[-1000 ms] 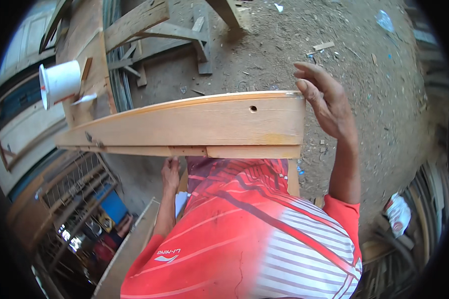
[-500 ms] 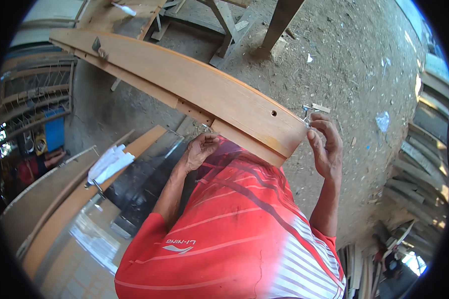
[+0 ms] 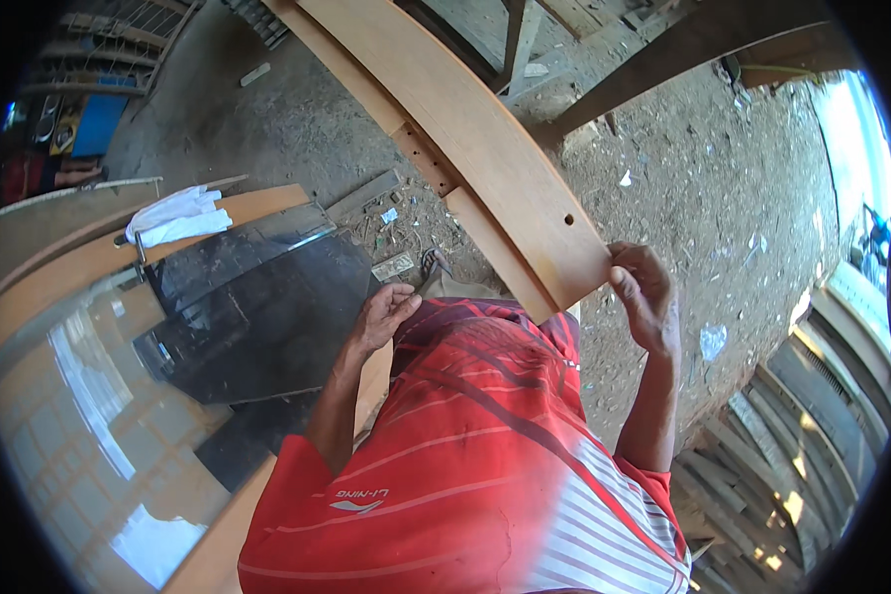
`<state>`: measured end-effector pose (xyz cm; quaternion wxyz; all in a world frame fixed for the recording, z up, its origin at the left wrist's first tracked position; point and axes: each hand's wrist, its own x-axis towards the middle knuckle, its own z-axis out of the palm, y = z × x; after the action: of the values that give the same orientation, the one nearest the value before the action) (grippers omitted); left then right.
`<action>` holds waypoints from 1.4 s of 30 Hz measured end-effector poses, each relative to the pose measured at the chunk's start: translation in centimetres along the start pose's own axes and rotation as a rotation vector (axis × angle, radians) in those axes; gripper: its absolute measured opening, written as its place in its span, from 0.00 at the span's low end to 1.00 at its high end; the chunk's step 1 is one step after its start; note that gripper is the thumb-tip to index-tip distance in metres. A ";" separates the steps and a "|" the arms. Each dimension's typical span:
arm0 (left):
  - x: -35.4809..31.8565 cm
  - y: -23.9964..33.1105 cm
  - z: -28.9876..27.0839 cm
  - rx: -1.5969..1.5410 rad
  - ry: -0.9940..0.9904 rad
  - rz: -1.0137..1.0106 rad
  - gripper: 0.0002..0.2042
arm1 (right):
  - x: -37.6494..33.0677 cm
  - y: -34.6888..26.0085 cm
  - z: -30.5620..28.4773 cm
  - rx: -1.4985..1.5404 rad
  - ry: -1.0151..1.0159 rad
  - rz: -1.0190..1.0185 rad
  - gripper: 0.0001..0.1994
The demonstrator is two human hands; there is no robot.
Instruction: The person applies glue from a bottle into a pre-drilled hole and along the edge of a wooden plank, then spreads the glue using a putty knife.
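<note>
A long curved wooden panel [image 3: 495, 139] slants from the top of the view down to my waist. Near its lower end is a dark round hole [image 3: 569, 220]. A stepped strip along its left edge carries several small holes. My right hand [image 3: 648, 297] is closed at the panel's lower right corner, thumb and forefinger pinching its edge. My left hand [image 3: 381, 319] is held apart from the panel, near my waist, with fingers curled and tips together. Whatever may be in those fingertips is too small to make out.
At left lie a dark glossy panel [image 3: 267, 307] and a white cloth [image 3: 176, 216] on an orange-brown board. Stacked planks [image 3: 802, 426] line the right side. A timber post [image 3: 663, 64] crosses the upper right. Scraps and a clear plastic bag [image 3: 713, 342] litter the dirt floor.
My view has shifted, and the panel now points more steeply away from me, its far end out of view. My right hand remains at its corner; my left fingers are now farther from it.
</note>
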<state>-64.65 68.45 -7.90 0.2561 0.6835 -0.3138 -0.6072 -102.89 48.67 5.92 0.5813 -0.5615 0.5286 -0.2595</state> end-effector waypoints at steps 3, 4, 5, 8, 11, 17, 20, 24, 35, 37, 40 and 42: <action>-0.7 2.0 4.6 -0.325 -0.029 0.039 0.23 | 2.3 0.4 -2.7 -0.179 -0.106 0.001 0.23; -0.4 3.0 6.4 -0.440 0.005 0.047 0.24 | 3.3 0.8 -3.7 -0.214 -0.125 0.002 0.24; -0.1 4.0 8.3 -0.555 0.039 0.058 0.25 | 4.2 0.9 -4.8 -0.250 -0.144 0.003 0.25; -0.8 6.5 14.0 -1.028 0.089 0.177 0.30 | 5.8 0.5 -6.6 -0.355 -0.170 -0.137 0.25; -2.0 7.9 18.3 -1.171 0.147 0.223 0.34 | 6.3 0.0 -7.9 -0.357 -0.404 -0.143 0.23; -2.4 10.6 23.6 -1.180 0.324 0.249 0.33 | 9.9 -2.8 -7.7 -0.581 -0.804 -0.261 0.21; -1.9 10.7 25.3 -1.168 0.380 0.268 0.31 | 12.3 -5.1 -6.6 -0.699 -0.880 -0.337 0.23; 0.2 11.4 26.4 -1.312 0.442 0.303 0.30 | 16.7 -6.9 -5.4 -0.779 -0.870 -0.490 0.24; 1.4 16.9 28.5 -1.130 0.808 0.301 0.34 | 28.6 -8.2 -4.0 -0.742 -0.970 -0.525 0.18; 2.6 18.1 30.7 -1.808 0.782 0.494 0.34 | 30.2 -8.2 -2.8 -0.691 -1.057 -0.456 0.18; 4.1 19.8 31.4 -1.873 0.913 0.580 0.33 | 32.3 -10.9 -0.4 -0.673 -1.144 -0.436 0.20; 4.9 21.7 31.7 -1.713 1.061 0.611 0.34 | 32.8 -14.5 1.4 -0.703 -1.183 -0.443 0.24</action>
<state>-98.31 51.22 0.58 0.9005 0.3440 0.2136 -0.1585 -87.33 16.40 8.49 0.4890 -0.8557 0.0514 0.1614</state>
